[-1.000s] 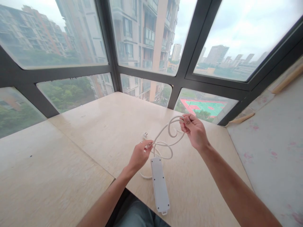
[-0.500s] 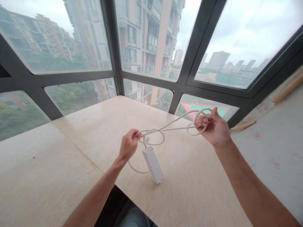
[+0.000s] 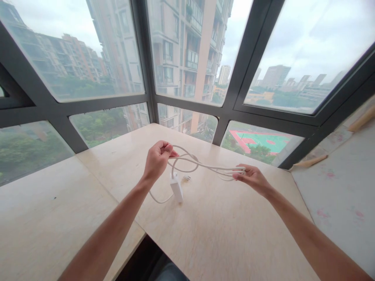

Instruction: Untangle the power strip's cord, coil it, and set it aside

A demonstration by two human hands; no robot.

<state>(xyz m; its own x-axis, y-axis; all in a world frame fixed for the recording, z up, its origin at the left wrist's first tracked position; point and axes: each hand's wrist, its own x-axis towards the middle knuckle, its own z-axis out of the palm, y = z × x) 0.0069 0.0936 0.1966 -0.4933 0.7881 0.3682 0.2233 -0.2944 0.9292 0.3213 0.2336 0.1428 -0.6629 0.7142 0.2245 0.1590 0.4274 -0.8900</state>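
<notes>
Between my two hands stretches a white power cord, looped into several strands. My left hand is closed on the cord's left end, fingers pinched together. At the right, my right hand pinches the other end of the loops between thumb and fingers. Below my left hand a white power strip hangs nearly upright from the cord, seen narrow side on; whether its lower end touches the table I cannot tell. Beside it is the cord's plug, prongs pointing right. One strand droops in a curve left of the strip.
A pale marble-patterned tabletop fills the corner, with a seam and a dark opening at its near edge. Dark window frames border it at the back. A floral-papered wall rises at the right.
My right hand has come down and turned, drawing its loops into a flatter bundle. My left hand has risen slightly. The power strip has swung, now showing its narrow side, and the plug shows more clearly.
</notes>
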